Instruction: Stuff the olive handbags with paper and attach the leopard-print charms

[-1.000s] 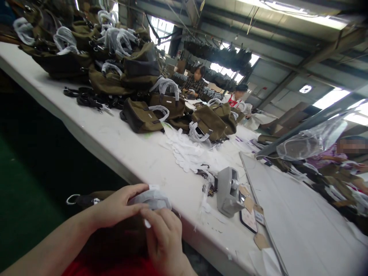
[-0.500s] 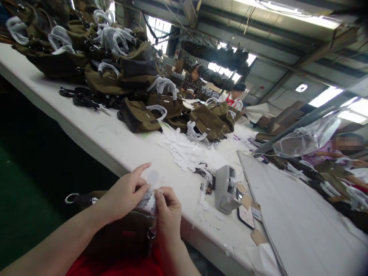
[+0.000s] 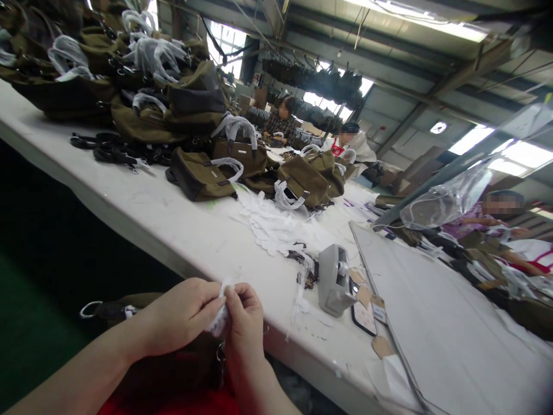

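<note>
At the near edge of the long white worktable [image 3: 181, 230], just above the person's lap, a small piece of soft white foam wrap [image 3: 218, 319] was pinched between both hands. The left hand [image 3: 184, 314] was curled closed around one side of it, thumb and fingertips pressing the wrap, while the right hand [image 3: 244, 317] was narrowed to a fingertip pinch on the other side. The wrap looked very light, limp and crushable, likely to tear if pulled hard, so it seemed best taken by its edges with fingertips rather than a full fist. Beneath the hands lay a dark olive-brown fabric handbag [image 3: 173, 369] with a metal ring [image 3: 87, 309] at its left end, resting in the lap against a red garment [image 3: 185, 403]. Farther out on the table stood a grey tape dispenser [image 3: 333, 280], beside brown paper hang tags [image 3: 380, 346] and a heap of white foam pieces [image 3: 276, 227]. Beyond those, olive handbags with wrapped handles [image 3: 203, 176] were piled, with other workers [image 3: 283, 118] seated at the far end.
</note>
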Motion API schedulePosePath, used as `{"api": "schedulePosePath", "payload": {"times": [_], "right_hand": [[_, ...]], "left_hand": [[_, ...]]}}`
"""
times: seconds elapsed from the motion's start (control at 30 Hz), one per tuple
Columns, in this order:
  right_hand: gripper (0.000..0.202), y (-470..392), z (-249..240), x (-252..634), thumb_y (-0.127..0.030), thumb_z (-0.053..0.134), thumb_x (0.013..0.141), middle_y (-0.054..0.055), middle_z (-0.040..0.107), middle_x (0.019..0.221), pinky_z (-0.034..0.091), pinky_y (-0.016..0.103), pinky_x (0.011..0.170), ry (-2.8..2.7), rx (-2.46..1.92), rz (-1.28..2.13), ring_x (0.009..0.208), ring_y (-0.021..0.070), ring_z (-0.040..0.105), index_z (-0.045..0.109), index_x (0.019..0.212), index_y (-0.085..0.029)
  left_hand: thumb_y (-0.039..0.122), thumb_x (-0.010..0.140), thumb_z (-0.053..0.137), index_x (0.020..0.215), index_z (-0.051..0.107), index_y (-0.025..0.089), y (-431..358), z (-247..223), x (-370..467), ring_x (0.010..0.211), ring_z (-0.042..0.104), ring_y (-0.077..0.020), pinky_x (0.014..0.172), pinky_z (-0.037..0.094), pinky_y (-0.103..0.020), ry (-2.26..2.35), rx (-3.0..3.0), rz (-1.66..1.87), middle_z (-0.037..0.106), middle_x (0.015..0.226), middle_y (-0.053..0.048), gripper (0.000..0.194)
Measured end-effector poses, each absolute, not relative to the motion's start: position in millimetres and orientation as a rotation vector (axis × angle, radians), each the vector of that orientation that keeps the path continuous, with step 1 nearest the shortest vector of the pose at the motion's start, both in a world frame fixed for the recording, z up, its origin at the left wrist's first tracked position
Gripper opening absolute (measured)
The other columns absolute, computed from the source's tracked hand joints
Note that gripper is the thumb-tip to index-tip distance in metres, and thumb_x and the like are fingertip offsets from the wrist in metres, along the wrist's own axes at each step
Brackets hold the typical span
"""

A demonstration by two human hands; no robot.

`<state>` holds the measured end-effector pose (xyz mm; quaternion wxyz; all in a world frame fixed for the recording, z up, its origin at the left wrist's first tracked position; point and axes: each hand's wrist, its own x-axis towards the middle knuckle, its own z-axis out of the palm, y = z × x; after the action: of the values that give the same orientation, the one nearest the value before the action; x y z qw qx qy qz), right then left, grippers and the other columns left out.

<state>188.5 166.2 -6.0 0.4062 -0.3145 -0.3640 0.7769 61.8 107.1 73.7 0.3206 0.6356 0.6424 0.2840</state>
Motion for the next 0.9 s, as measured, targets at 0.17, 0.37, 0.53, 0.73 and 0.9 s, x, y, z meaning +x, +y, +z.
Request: {"api": "schedulePosePath", "payload": {"times": [0.17, 0.37, 0.53, 0.73, 0.9], "right_hand": [[0.041, 169, 0, 190, -0.044, 0.085, 0.068, -0.005, 0.053, 0.061, 0.036, 0.018, 0.051, -0.938, -0.798, 2.019, 0.052, 0.0067, 0.043, 0.054, 0.073, -0.017], [0.043, 173, 12, 191, -0.047, 0.085, 0.066, -0.005, 0.052, 0.060, 0.034, 0.018, 0.046, -0.949, -0.792, 2.053, 0.051, 0.0081, 0.042, 0.053, 0.073, -0.019], [0.032, 180, 29, 193, -0.047, 0.076, 0.076, -0.004, 0.056, 0.062, 0.035, 0.019, 0.051, -1.197, -0.756, 2.044, 0.053, 0.0082, 0.045, 0.067, 0.086, -0.018], [0.027, 172, 18, 195, -0.042, 0.067, 0.086, 0.000, 0.061, 0.066, 0.042, 0.024, 0.059, -1.457, -0.786, 1.577, 0.062, 0.0131, 0.053, 0.069, 0.075, -0.017], [0.032, 169, 9, 194, -0.048, 0.064, 0.089, -0.004, 0.051, 0.056, 0.037, 0.022, 0.051, -1.231, -0.813, 1.584, 0.051, 0.0100, 0.045, 0.062, 0.078, -0.018]], "left_hand": [[0.044, 0.097, 0.037, 0.069, 0.056, 0.017, 106, 67, 61, 0.059, 0.049, -0.0148, 0.059, 0.032, -0.027, 1.655, 1.571, 0.782, 0.059, 0.065, -0.001, 0.043], [0.055, 0.097, 0.032, 0.071, 0.054, 0.017, 106, 64, 61, 0.060, 0.048, -0.0150, 0.058, 0.035, -0.025, 1.666, 1.467, 0.851, 0.056, 0.066, -0.001, 0.051], [0.052, 0.097, 0.036, 0.067, 0.053, 0.017, 105, 62, 63, 0.055, 0.050, -0.0137, 0.054, 0.033, -0.024, 1.613, 1.497, 0.787, 0.058, 0.061, -0.001, 0.049], [0.049, 0.093, 0.045, 0.061, 0.052, 0.016, 105, 61, 65, 0.050, 0.046, -0.0121, 0.049, 0.030, -0.023, 1.620, 1.474, 0.778, 0.055, 0.055, 0.000, 0.046], [0.048, 0.093, 0.045, 0.062, 0.051, 0.016, 108, 58, 54, 0.050, 0.046, -0.0112, 0.048, 0.030, -0.021, 1.632, 1.458, 0.796, 0.053, 0.054, 0.001, 0.045]]}}
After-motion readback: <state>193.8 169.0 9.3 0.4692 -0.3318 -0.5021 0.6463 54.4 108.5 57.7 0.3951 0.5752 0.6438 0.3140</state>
